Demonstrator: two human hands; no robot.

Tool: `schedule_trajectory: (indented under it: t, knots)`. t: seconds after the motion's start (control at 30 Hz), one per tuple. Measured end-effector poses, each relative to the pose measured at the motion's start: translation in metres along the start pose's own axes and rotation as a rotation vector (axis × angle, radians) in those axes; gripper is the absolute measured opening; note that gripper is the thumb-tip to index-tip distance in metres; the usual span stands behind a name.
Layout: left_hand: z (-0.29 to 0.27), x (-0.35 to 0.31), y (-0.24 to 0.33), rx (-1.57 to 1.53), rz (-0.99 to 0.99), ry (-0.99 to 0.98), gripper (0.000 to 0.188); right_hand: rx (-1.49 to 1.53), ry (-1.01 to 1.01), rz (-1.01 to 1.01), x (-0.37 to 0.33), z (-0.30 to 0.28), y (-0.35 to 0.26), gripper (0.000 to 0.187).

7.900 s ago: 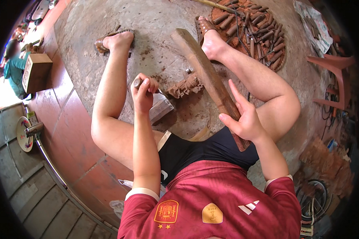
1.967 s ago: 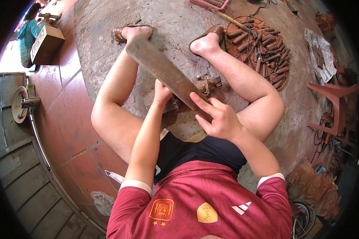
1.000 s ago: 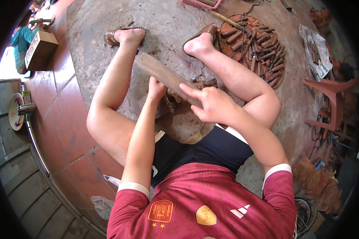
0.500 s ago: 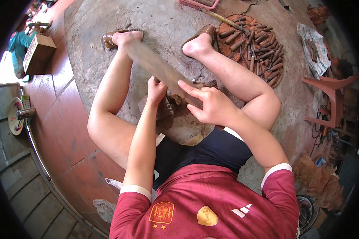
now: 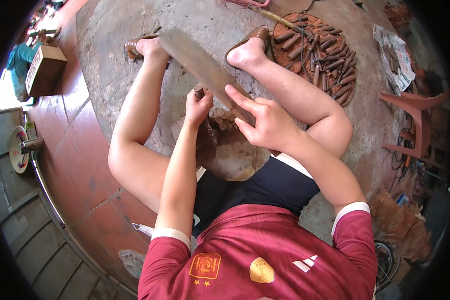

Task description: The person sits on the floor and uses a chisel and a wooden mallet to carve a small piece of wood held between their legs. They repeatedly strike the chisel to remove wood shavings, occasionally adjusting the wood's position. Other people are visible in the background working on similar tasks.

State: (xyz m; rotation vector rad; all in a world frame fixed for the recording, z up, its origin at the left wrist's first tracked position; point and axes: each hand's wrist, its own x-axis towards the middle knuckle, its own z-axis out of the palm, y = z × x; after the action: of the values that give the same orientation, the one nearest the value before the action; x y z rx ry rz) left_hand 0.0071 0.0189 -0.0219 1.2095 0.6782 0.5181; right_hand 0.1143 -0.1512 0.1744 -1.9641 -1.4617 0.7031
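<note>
In my right hand point(image 5: 272, 126) is a long, flat wooden paddle-like beater point(image 5: 200, 62); the index finger lies along it and its broad end slants up toward my left foot. My left hand point(image 5: 198, 109) is wrapped round an upright tool, probably a chisel, whose round handle top point(image 5: 199, 90) sticks out above the fist. The tool's lower end is hard to make out. Beneath both hands, between my legs, lies a brown carved wooden piece point(image 5: 224, 121), partly covered by the beater and my left hand. The beater is raised apart from the handle top.
A round mat of reddish dust point(image 5: 285, 56) holds many tool handles point(image 5: 330, 60) at the far right. A brown plastic stool point(image 5: 417, 122) stands right, by cables. At the far left another person point(image 5: 20, 62) works near a wooden box point(image 5: 46, 70). A fan-like stand point(image 5: 21, 147) is at left.
The beater was blurred by motion and now shows sharply, its broad end higher. My left hand has tilted so the handle top points up and shows more clearly.
</note>
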Motion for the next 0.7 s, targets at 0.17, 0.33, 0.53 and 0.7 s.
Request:
schedule_trajectory:
  t: [0.17,0.33,0.53,0.7]
  knots:
    - [0.003,-0.003,0.005,0.027,0.011,0.012,0.005,0.093,-0.093,0.15,0.004,-0.006,-0.006,0.065]
    - [0.003,0.001,0.004,-0.034,-0.022,0.009,0.007,0.016,-0.088,0.102,0.01,-0.003,-0.002,0.063]
    - [0.001,0.003,0.003,0.027,-0.015,-0.009,0.007,0.076,0.13,-0.019,0.01,0.003,-0.005,0.064]
    - [0.001,0.001,0.004,0.01,-0.026,0.049,0.006,0.06,-0.1,0.139,0.014,-0.011,-0.014,0.064]
